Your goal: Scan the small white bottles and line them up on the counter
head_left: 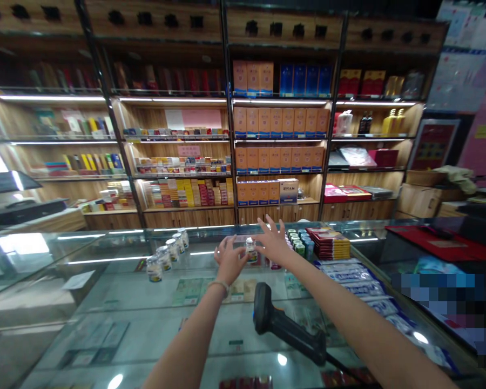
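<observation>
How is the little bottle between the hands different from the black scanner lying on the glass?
The small clear bottle with a white cap stands upright, while the black handheld barcode scanner lies on its side. The bottle is see-through and pale; the scanner is solid black. The bottle sits between the left hand and right hand; the scanner lies nearer the camera, between the forearms, untouched. Both rest on the glass counter.

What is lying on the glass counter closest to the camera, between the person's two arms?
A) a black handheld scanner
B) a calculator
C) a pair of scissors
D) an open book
A: a black handheld scanner with a cable lies on the glass counter, between the forearms, nearer than the left hand and right hand.
</observation>
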The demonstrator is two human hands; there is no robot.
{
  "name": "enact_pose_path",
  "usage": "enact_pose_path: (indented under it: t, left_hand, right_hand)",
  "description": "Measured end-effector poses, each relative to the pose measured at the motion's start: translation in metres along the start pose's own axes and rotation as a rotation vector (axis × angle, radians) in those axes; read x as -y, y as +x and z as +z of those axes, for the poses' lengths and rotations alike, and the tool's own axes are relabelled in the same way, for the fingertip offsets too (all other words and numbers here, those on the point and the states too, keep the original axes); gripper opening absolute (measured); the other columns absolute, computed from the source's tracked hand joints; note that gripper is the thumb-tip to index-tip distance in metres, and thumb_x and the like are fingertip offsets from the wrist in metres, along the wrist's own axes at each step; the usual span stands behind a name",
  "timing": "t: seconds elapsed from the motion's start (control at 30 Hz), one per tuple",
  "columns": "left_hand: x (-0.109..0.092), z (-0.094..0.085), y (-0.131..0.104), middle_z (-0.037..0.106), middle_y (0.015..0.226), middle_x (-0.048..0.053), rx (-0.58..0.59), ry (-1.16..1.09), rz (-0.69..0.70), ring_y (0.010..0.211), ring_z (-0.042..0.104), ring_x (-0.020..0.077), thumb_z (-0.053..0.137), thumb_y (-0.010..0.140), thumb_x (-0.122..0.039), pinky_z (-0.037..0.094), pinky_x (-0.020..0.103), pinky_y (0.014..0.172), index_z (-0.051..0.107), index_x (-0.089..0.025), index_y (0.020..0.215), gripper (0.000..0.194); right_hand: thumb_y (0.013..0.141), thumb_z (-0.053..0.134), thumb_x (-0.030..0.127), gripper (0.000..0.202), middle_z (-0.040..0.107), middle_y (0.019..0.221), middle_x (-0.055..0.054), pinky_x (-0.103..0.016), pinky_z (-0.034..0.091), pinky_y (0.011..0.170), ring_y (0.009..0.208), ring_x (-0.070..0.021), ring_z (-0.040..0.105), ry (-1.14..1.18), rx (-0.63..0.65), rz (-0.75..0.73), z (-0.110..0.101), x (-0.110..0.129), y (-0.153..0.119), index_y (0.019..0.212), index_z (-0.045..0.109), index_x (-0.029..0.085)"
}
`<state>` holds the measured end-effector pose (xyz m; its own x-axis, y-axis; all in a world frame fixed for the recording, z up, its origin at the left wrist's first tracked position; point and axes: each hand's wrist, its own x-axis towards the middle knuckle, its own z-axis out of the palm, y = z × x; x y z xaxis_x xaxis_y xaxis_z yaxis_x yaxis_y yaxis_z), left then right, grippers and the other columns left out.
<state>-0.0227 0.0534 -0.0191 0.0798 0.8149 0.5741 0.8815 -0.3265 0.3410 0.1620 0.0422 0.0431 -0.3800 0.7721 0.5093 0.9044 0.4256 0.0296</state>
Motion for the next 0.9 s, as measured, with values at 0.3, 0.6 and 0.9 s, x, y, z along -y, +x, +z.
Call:
enact_pose_path:
  t: [0.3,0.6,0.9]
  left_hand:
    - [-0.013,-0.021,0.009,0.057,0.144,0.004,0.007,-0.223,0.067,0.142,0.037,0.032,0.073,0.081,-0.043,0.025,0.057,0.12,0.081,-0.029,0.087,0.017]
    - [-0.039,-0.035,0.004,0.059,0.143,-0.001,0.101,-0.244,0.022,0.144,0.034,0.0327,0.069,0.084,-0.049,0.024,0.059,0.119,0.08,-0.034,0.088,0.019]
    - [-0.043,-0.04,0.002,0.05,0.152,0.0,0.253,-0.503,0.106,0.147,0.032,0.028,0.057,0.092,-0.05,0.017,0.053,0.126,0.078,-0.031,0.103,0.031]
  right_hand:
    - [0.07,0.08,0.059,0.097,0.015,0.168,-0.014,-0.067,0.008,0.118,0.155,-0.0372,0.007,0.07,-0.006,0.017,0.0,-0.018,-0.034,0.152,0.039,0.031]
    - [0.071,0.078,0.059,0.093,0.015,0.168,-0.012,-0.067,0.01,0.118,0.154,-0.0395,0.008,0.054,-0.15,0.01,-0.006,-0.025,-0.054,0.151,0.041,0.031]
    - [0.073,0.074,0.062,0.1,0.009,0.169,-0.012,-0.065,0.01,0.119,0.154,-0.0384,0.005,0.063,-0.257,-0.044,-0.011,-0.029,-0.064,0.157,0.029,0.03]
